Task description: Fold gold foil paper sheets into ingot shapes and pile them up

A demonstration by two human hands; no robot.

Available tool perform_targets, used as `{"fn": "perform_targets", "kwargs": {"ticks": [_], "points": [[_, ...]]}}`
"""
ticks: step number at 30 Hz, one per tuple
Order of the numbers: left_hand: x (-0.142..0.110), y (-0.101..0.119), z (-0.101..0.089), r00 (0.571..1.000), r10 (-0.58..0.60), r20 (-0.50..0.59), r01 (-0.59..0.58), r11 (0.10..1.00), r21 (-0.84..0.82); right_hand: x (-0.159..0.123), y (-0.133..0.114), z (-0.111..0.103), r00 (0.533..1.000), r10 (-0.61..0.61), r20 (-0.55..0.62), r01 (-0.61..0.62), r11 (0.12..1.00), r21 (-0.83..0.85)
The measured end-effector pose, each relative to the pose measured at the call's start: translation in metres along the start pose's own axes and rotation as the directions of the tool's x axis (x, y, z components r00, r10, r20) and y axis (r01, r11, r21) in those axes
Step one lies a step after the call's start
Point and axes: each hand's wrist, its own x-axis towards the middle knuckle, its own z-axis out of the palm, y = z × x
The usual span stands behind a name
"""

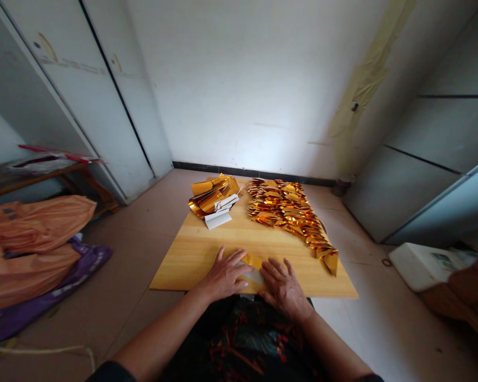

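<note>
A sheet of gold foil paper lies on the wooden board at its near edge, its pale side up and a gold strip showing along the far side. My left hand rests on the sheet's left part, fingers stretched and thumb apart. On the right part, my right hand lies with fingers flat, covering that end. Farther off to the left is a loose pile of gold foil sheets, some with white backs showing. Rows of folded gold foil pieces overlap at the back right and trail down the right side.
The wooden board stands in front of my lap. At left are an orange cloth-like heap, a purple bag and a low wooden bench. A white box sits on the floor at right. Grey cabinets flank the white wall.
</note>
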Motion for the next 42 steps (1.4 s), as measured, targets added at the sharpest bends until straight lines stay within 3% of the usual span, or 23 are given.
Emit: {"fn": "perform_targets", "kwargs": {"ticks": [10,13,25,35,42], "points": [[0.018,0.009,-0.005,0.991,0.119,-0.062,-0.121,0.992,-0.029,0.022,-0.002,-0.009,0.997,0.046,-0.054,-0.036,0.983,0.179],[0.016,0.009,-0.001,0.991,0.112,-0.074,-0.115,0.992,-0.042,0.024,0.0,-0.006,0.996,0.049,-0.071,-0.035,0.982,0.184],[0.02,0.019,0.024,0.948,0.028,-0.317,-0.041,0.998,-0.036,0.023,0.01,-0.008,0.996,-0.003,-0.092,0.031,0.954,0.299],[0.017,0.021,0.023,0.945,-0.031,-0.325,-0.011,0.992,-0.126,0.038,0.001,0.003,0.966,0.237,-0.105,-0.197,0.935,0.296],[0.017,0.02,0.025,0.951,-0.069,-0.3,0.014,0.983,-0.184,0.043,-0.003,0.001,0.952,0.296,-0.073,-0.265,0.921,0.285]]}}
